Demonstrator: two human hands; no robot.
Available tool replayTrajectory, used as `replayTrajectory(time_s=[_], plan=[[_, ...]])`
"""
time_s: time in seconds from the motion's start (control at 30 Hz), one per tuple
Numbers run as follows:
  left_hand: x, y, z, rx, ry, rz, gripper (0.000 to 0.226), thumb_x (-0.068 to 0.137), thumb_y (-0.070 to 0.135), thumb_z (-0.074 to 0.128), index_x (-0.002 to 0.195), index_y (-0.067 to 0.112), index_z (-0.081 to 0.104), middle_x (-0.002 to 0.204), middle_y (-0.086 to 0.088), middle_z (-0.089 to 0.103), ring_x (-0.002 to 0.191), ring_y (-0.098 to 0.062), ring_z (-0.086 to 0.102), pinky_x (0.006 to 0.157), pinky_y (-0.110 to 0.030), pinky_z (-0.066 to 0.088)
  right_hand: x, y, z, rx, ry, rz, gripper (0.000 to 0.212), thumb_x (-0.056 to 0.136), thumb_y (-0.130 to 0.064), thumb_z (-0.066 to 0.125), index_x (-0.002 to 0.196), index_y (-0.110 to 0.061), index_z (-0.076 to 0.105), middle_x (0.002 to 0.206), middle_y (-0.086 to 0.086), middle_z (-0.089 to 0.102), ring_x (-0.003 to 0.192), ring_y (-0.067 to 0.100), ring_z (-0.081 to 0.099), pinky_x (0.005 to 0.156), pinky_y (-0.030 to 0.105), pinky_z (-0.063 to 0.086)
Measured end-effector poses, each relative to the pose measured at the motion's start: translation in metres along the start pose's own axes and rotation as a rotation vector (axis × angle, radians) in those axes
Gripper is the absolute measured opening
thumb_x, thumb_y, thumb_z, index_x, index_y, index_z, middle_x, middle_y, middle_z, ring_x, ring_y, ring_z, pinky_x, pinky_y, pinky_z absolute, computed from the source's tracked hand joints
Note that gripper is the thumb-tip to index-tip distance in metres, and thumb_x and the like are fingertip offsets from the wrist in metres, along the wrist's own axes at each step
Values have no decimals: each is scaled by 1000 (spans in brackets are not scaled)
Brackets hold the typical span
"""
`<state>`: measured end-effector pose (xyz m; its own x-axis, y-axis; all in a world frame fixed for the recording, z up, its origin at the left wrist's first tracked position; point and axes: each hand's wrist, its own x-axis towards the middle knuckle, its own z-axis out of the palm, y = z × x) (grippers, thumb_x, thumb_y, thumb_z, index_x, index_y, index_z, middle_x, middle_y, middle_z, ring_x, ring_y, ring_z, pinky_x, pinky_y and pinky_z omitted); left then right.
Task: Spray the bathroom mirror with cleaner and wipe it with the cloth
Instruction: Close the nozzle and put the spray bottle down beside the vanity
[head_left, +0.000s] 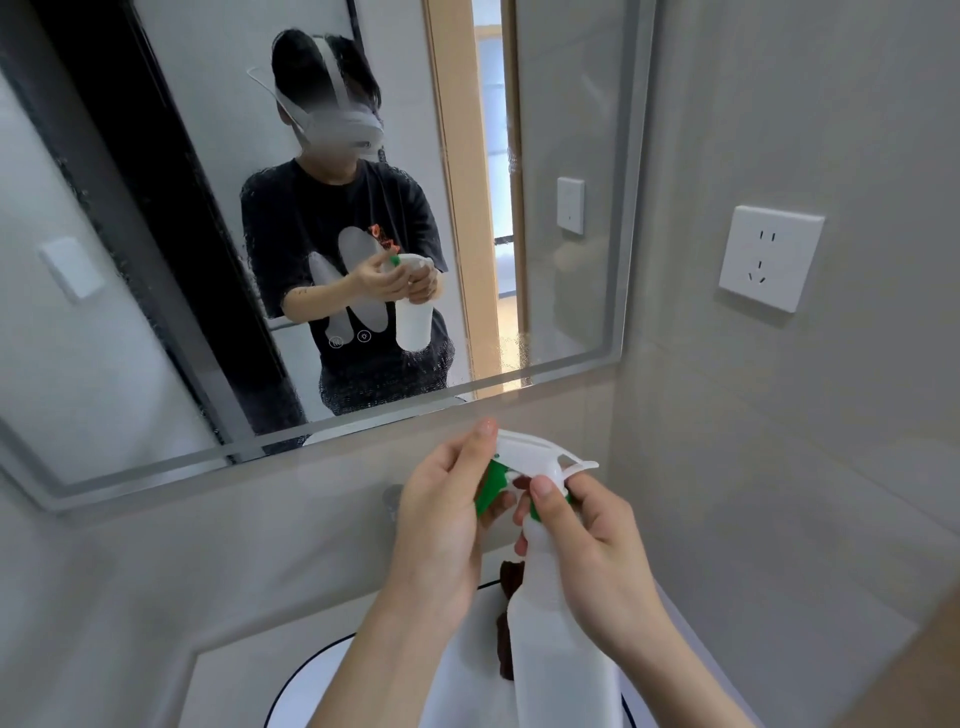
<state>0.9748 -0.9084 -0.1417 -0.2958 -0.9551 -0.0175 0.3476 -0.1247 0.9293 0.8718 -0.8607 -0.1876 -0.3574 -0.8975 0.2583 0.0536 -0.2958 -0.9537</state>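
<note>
My right hand (587, 545) grips translucent white plastic spray bottle (556, 639) neck; left hand (441, 519) pinches its green nozzle (493, 486), near mirror (156, 260).

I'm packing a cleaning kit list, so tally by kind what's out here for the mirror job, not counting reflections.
Spray bottle: 1, gripped by the right hand, left hand at its green nozzle
Cloth: 1, dark brown, lying behind the bottle on the basin
Mirror: 1
Total: 3
</note>
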Motion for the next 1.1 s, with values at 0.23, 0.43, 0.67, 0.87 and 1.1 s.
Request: replayTrajectory(time_s=[0.23, 0.43, 0.67, 0.87, 1.1], plan=[[-4, -5, -6, -95, -9, -16, 22, 92, 13, 56, 105, 11, 74, 83, -11, 71, 69, -22, 63, 60, -33, 51, -4, 3, -2, 37, 11, 35, 33, 89, -40, 56, 81, -9, 66, 70, 4, 63, 63, 22, 57, 60, 35, 47], [-6, -3, -4, -24, 28, 9, 41, 81, 41, 70, 101, 5, 67, 89, -16, 68, 77, -28, 61, 69, -38, 48, -5, 2, 1, 44, -17, 32, 30, 89, -42, 56, 73, -18, 65, 69, 3, 62, 61, 22, 56, 59, 33, 46], [-10, -3, -5, -76, 89, 58, 17, 91, 17, 59, 98, 9, 72, 82, -11, 71, 72, -25, 62, 65, -35, 49, -4, 3, 4, 41, -41, 28, 44, 82, -56, 57, 79, -12, 63, 69, 6, 61, 61, 26, 52, 61, 44, 43], [-13, -1, -1, -68, 142, 51, 25, 94, 28, 57, 101, 5, 65, 85, -13, 69, 70, -24, 64, 59, -35, 50, -1, 3, 4, 36, -60, 23, 38, 91, -39, 56, 81, -4, 62, 68, 5, 61, 62, 23, 54, 63, 42, 45], [-13, -2, 6, -72, 214, 57, 32, 84, 30, 68, 94, -1, 65, 80, -21, 63, 57, -28, 54, 40, -29, 39, -3, 3, 1, 38, -72, 37, 39, 90, -38, 55, 86, 0, 64, 68, 6, 62, 61, 25, 55, 61, 41, 46]])
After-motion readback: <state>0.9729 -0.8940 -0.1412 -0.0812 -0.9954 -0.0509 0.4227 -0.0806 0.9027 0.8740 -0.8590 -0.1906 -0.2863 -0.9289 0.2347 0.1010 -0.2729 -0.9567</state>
